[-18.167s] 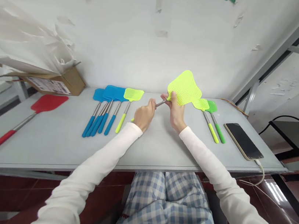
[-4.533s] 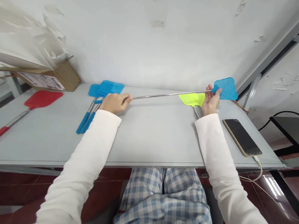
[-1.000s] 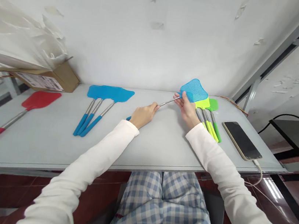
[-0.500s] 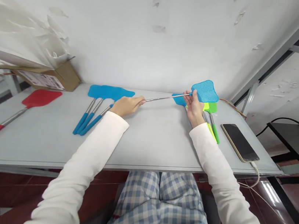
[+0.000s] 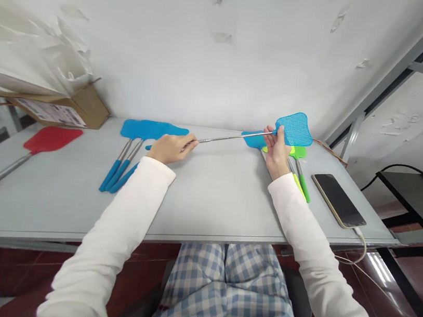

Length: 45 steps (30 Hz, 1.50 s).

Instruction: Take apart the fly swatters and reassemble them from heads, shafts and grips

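A blue fly swatter point(image 5: 295, 129) is held level above the table between both hands, its thin metal shaft stretched out. My left hand point(image 5: 171, 147) is closed around its handle end, which the fingers mostly hide. Just below the perforated head, my right hand point(image 5: 278, 155) pinches the neck between thumb and fingers. Several blue fly swatters point(image 5: 147, 129) lie side by side at the left, partly behind my left hand and sleeve. Under my right hand lie another blue swatter point(image 5: 252, 139), a yellow swatter point(image 5: 299, 185) and a green swatter point(image 5: 303, 186).
A red fly swatter point(image 5: 52, 140) lies at the table's left end, before an open cardboard box point(image 5: 91, 105). On the right, a phone point(image 5: 337, 200) rests on the grey table point(image 5: 213, 201) with a white cable plugged in. A white wall stands behind.
My hands have drawn slightly farther apart, the left moving left and the right moving a little right. More of the swatter's metal shaft shows between them. The view has shifted slightly.
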Each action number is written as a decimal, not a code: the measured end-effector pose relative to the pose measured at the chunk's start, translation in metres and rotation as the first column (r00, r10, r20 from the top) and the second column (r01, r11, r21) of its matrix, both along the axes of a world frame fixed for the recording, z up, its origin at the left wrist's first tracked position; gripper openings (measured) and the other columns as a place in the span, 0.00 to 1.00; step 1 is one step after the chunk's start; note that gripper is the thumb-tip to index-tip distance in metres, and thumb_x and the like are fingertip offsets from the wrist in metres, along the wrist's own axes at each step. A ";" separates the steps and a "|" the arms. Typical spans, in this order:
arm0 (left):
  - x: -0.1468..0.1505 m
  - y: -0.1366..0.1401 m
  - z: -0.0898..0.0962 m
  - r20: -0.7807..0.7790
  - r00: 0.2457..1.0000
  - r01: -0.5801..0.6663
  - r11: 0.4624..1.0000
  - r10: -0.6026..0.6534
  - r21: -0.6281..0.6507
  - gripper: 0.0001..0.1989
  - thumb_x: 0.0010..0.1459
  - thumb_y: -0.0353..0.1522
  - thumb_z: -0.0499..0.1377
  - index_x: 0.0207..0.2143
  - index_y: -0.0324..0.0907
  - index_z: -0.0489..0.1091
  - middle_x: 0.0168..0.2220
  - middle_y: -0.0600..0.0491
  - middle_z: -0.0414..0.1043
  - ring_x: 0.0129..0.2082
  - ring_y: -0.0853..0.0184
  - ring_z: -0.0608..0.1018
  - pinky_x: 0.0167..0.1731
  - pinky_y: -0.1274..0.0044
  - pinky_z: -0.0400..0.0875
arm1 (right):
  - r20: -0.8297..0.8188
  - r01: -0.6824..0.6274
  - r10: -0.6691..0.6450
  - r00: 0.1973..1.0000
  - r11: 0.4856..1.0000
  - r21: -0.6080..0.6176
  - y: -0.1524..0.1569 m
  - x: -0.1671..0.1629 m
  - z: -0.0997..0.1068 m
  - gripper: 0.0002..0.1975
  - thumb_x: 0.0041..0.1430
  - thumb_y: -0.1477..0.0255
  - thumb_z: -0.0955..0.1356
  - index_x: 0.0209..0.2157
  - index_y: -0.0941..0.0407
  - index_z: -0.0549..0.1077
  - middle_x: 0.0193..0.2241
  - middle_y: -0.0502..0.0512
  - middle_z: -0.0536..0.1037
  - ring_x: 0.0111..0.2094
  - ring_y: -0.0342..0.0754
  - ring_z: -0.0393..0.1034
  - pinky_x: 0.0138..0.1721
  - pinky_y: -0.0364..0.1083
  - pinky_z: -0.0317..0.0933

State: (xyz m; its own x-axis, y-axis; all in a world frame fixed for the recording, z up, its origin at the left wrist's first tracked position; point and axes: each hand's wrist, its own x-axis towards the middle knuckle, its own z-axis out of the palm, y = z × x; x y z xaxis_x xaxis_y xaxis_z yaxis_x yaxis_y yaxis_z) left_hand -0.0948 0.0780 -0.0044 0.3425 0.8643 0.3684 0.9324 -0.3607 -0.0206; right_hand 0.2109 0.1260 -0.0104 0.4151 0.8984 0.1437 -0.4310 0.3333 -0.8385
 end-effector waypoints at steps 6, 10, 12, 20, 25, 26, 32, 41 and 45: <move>0.011 -0.003 -0.003 0.027 1.000 -0.007 1.000 0.008 -0.028 0.19 0.67 0.42 0.44 0.42 0.45 0.72 0.36 0.47 0.80 0.36 0.60 0.80 0.29 0.75 0.63 | -0.046 -0.025 0.026 0.999 0.999 0.033 0.001 0.007 0.002 0.17 0.64 0.56 0.62 0.45 0.54 0.70 0.47 0.57 0.79 0.50 0.48 0.75 0.53 0.52 0.69; 0.016 -0.002 -0.005 0.015 0.999 -0.037 0.997 0.038 -0.069 0.19 0.67 0.42 0.45 0.43 0.44 0.72 0.37 0.45 0.80 0.36 0.57 0.80 0.30 0.74 0.63 | 0.035 -0.021 0.020 0.999 0.999 0.040 -0.003 0.006 0.005 0.21 0.63 0.53 0.63 0.47 0.54 0.70 0.50 0.58 0.78 0.53 0.49 0.74 0.53 0.52 0.68; 0.021 -0.003 -0.005 0.002 0.998 -0.067 0.996 0.068 -0.060 0.20 0.67 0.42 0.44 0.44 0.43 0.72 0.37 0.44 0.80 0.37 0.56 0.80 0.30 0.73 0.63 | 0.078 -0.026 0.023 0.997 0.999 0.036 -0.008 -0.002 0.007 0.23 0.63 0.52 0.62 0.48 0.54 0.70 0.51 0.58 0.77 0.53 0.49 0.73 0.53 0.51 0.68; 0.076 -0.018 -0.010 0.154 0.988 0.034 0.999 -0.032 -0.011 0.24 0.69 0.42 0.40 0.50 0.39 0.69 0.36 0.42 0.80 0.33 0.57 0.81 0.30 0.73 0.65 | 0.191 -0.336 0.321 0.928 0.941 0.048 -0.060 -0.086 -0.002 0.19 0.58 0.54 0.68 0.40 0.56 0.74 0.44 0.59 0.81 0.50 0.49 0.75 0.53 0.49 0.68; 0.073 -0.020 -0.012 0.159 0.987 0.004 1.000 -0.003 -0.003 0.24 0.69 0.44 0.42 0.49 0.40 0.70 0.34 0.42 0.80 0.33 0.56 0.81 0.29 0.73 0.63 | 0.274 -0.472 0.450 0.850 0.881 0.020 -0.067 -0.090 -0.005 0.23 0.57 0.50 0.67 0.42 0.55 0.76 0.45 0.58 0.81 0.51 0.50 0.74 0.53 0.49 0.67; 0.070 -0.020 -0.011 0.151 0.989 -0.002 1.000 0.003 -0.007 0.24 0.68 0.44 0.42 0.47 0.40 0.71 0.34 0.42 0.80 0.34 0.56 0.81 0.29 0.73 0.63 | 0.274 -0.498 0.476 0.836 0.867 0.012 -0.066 -0.087 -0.005 0.24 0.57 0.50 0.67 0.43 0.54 0.76 0.46 0.58 0.81 0.52 0.50 0.74 0.53 0.50 0.67; 0.057 -0.018 -0.008 0.163 0.984 -0.066 0.997 0.069 -0.028 0.22 0.68 0.45 0.44 0.40 0.43 0.73 0.31 0.46 0.79 0.33 0.59 0.80 0.28 0.75 0.60 | 0.117 -0.416 0.418 0.901 0.908 -0.040 -0.055 -0.069 0.003 0.26 0.60 0.46 0.63 0.47 0.52 0.72 0.53 0.57 0.77 0.54 0.50 0.72 0.54 0.52 0.66; 0.062 -0.020 -0.009 0.151 0.986 -0.062 0.998 0.065 -0.023 0.22 0.69 0.44 0.43 0.41 0.42 0.72 0.32 0.45 0.80 0.31 0.60 0.80 0.27 0.74 0.57 | 0.107 -0.233 0.232 0.967 0.972 0.004 -0.049 -0.062 0.001 0.26 0.56 0.46 0.65 0.40 0.55 0.73 0.48 0.59 0.80 0.51 0.51 0.75 0.54 0.50 0.66; 0.071 -0.025 -0.007 0.129 0.990 -0.047 0.998 0.052 -0.040 0.23 0.69 0.44 0.42 0.42 0.41 0.72 0.34 0.43 0.80 0.32 0.59 0.80 0.27 0.74 0.58 | 0.065 -0.263 0.260 0.964 0.964 0.041 -0.062 -0.079 -0.008 0.27 0.53 0.48 0.69 0.41 0.57 0.73 0.48 0.61 0.80 0.49 0.52 0.76 0.53 0.51 0.67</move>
